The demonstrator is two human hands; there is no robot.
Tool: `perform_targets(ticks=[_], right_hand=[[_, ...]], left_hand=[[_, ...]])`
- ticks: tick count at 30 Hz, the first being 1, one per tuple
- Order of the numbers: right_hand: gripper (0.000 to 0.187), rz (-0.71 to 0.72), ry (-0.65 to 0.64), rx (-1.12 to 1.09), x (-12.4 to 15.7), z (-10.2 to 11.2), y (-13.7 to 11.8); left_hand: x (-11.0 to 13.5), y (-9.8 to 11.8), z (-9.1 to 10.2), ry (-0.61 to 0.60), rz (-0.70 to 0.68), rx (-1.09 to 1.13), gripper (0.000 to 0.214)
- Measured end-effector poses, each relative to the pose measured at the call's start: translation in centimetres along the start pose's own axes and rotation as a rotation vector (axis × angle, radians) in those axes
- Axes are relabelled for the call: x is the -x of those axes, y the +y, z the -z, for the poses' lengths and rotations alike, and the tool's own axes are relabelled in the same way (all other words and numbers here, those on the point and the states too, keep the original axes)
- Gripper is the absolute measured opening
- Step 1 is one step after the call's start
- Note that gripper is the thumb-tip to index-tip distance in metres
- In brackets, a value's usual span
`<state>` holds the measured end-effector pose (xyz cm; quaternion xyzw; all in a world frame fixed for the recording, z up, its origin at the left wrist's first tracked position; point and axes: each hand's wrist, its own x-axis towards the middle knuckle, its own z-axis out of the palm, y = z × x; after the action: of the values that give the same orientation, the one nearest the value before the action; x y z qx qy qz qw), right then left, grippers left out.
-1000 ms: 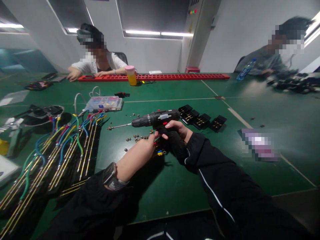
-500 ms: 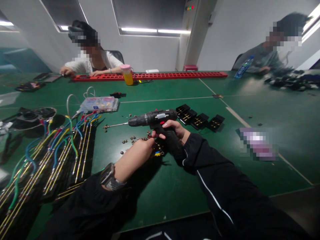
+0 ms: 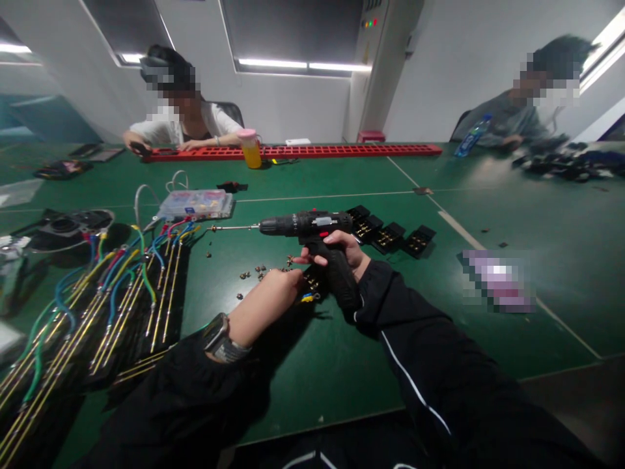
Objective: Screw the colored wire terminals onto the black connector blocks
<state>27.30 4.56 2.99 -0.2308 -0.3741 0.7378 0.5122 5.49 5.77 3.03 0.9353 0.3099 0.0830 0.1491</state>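
Note:
My right hand [image 3: 346, 253] is wrapped around the handle of a black cordless drill [image 3: 305, 225], which lies sideways above the table and points left. A small brass-coloured screw [image 3: 213, 228] sits at the tip of its long bit [image 3: 237, 227]. Below the drill, my left hand [image 3: 273, 294] is closed, its fingertips at the edge of a black terminal block [image 3: 315, 279] with brass screws. My fingers partly hide this block. Beside it show yellow and blue cable ends [image 3: 308, 298]. Loose screws [image 3: 260, 268] are scattered just beyond my left hand.
Cabled brass-rod assemblies [image 3: 127, 293] fill the left side. Behind them stands a clear parts box [image 3: 195, 204]. More black terminal blocks [image 3: 389, 237] lie right of the drill. A pink-lidded cup [image 3: 250, 151] and a red slotted rail [image 3: 342, 152] are farther back, with two people seated there.
The drill has tipped to nearly level, its bit and screw rising away from the table. My left hand stays beside the terminal block. The whole view has shifted slightly.

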Motion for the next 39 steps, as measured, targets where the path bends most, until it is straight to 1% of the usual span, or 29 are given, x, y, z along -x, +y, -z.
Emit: perform_targets(ticks=[2, 4, 6, 8, 11, 12, 14, 16, 17, 19, 21, 22, 23, 27, 28, 30, 33, 35, 37, 39], right_hand=[[0.037, 0.051, 0.029, 0.018, 0.5, -0.5, -1.0], [0.039, 0.091, 0.058, 0.055, 1.5, -1.2, -2.8], [0.043, 0.110, 0.087, 0.108, 3.0, -2.2, -5.4], [0.050, 0.095, 0.114, 0.179, 5.0, -3.5, -8.6], [0.049, -0.012, 0.185, 0.334, 8.3, -5.7, -13.4], [0.047, -0.076, 0.217, 0.428, 9.2, -6.5, -14.8], [0.046, -0.184, 0.349, 0.584, 10.4, -8.0, -17.0], [0.039, -0.286, 0.439, 0.709, 10.8, -9.2, -18.2], [0.033, -0.325, 0.451, 0.759, 10.7, -9.8, -18.5], [0.022, -0.378, 0.417, 0.828, 10.1, -10.8, -18.6], [0.016, -0.418, 0.357, 0.847, 9.2, -11.6, -18.2], [0.017, -0.439, 0.349, 0.844, 8.7, -12.0, -18.0], [0.018, -0.462, 0.366, 0.836, 8.3, -12.4, -17.9], [0.017, -0.539, 0.537, 0.806, 7.2, -13.4, -17.5], [0.017, -0.543, 0.549, 0.807, 7.1, -13.4, -17.4], [0.016, -0.546, 0.494, 0.830, 6.9, -13.1, -17.5], [0.015, -0.575, 0.323, 0.862, 6.6, -11.9, -17.8], [0.017, -0.581, 0.252, 0.850, 6.4, -11.2, -18.0], [0.020, -0.571, 0.229, 0.818, 6.1, -10.8, -18.1], [0.022, -0.571, 0.251, 0.788, 5.7, -10.8, -18.0]], left_hand=[[0.0, -0.1, -0.1, 0.000, 0.009, 0.033, 0.022], [0.0, 0.0, 0.0, -0.007, 0.004, 0.081, 0.022], [0.0, 0.1, 0.2, -0.016, -0.014, 0.115, 0.024], [0.1, 0.3, 0.4, -0.014, -0.025, 0.116, 0.026], [0.1, 0.6, 0.6, -0.002, -0.015, 0.095, 0.026], [0.2, 0.6, 0.7, 0.000, -0.013, 0.102, 0.026], [0.3, 0.7, 0.8, -0.002, -0.016, 0.131, 0.027], [0.4, 0.7, 0.9, -0.003, -0.023, 0.156, 0.028], [0.4, 0.8, 1.0, -0.006, -0.026, 0.160, 0.028], [0.4, 0.9, 1.1, -0.011, -0.029, 0.152, 0.028], [0.3, 1.0, 1.2, -0.011, -0.022, 0.135, 0.029], [0.3, 1.0, 1.2, -0.010, -0.015, 0.129, 0.029], [0.2, 1.0, 1.2, -0.010, -0.007, 0.125, 0.028], [0.1, 0.8, 0.9, -0.006, -0.007, 0.123, 0.028], [0.1, 0.7, 0.7, 0.000, -0.015, 0.125, 0.028], [0.0, 0.5, 0.5, 0.009, -0.025, 0.125, 0.028], [0.0, 0.3, 0.3, 0.022, -0.030, 0.118, 0.028], [0.1, 0.3, 0.2, 0.033, -0.037, 0.124, 0.028], [0.1, 0.4, 0.2, 0.041, -0.041, 0.138, 0.027], [0.2, 0.4, 0.3, 0.039, -0.043, 0.149, 0.027]])
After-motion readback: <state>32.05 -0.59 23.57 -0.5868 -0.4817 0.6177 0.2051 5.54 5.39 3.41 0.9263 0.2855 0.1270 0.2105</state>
